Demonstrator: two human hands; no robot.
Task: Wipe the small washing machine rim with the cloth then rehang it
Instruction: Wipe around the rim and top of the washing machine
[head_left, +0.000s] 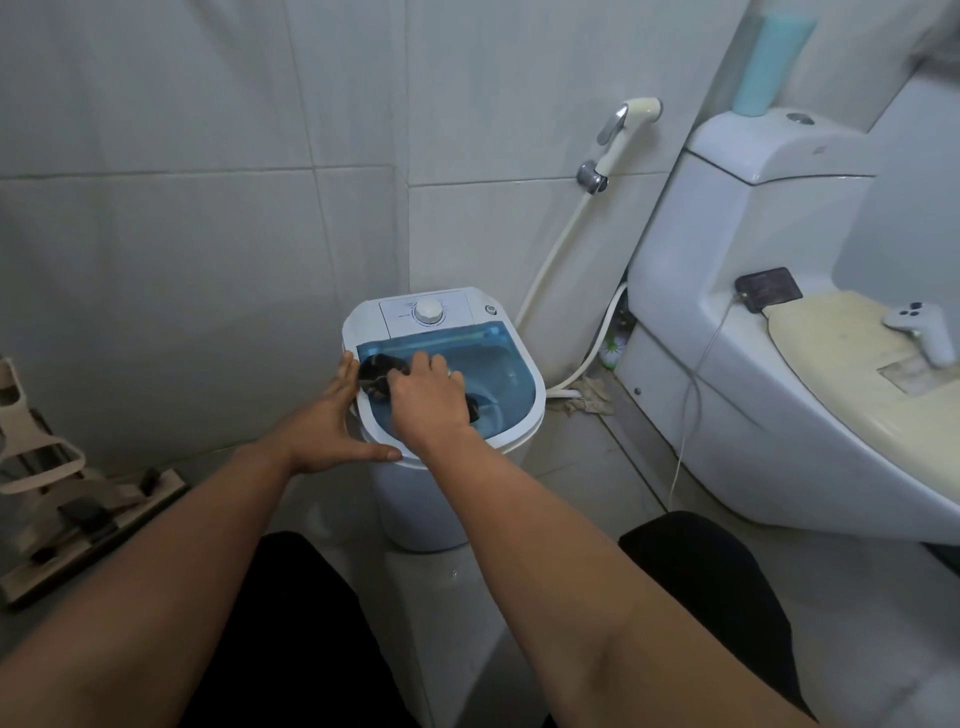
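Note:
A small white washing machine (537, 395) with a translucent blue lid and a white dial stands on the floor by the tiled wall. My right hand (428, 397) presses a dark cloth (376, 371) onto the left part of the blue lid, close to the white rim. The cloth shows on both sides of the hand and is partly hidden under it. My left hand (332, 421) lies flat against the machine's left rim, fingers spread along its edge, thumb on the near rim.
A white toilet (753, 322) with a worn seat cover stands to the right, carrying a black device with a cable and a white controller. A bidet sprayer (621, 135) and its hose hang on the wall behind the machine. A wooden rack (67, 499) lies at the left.

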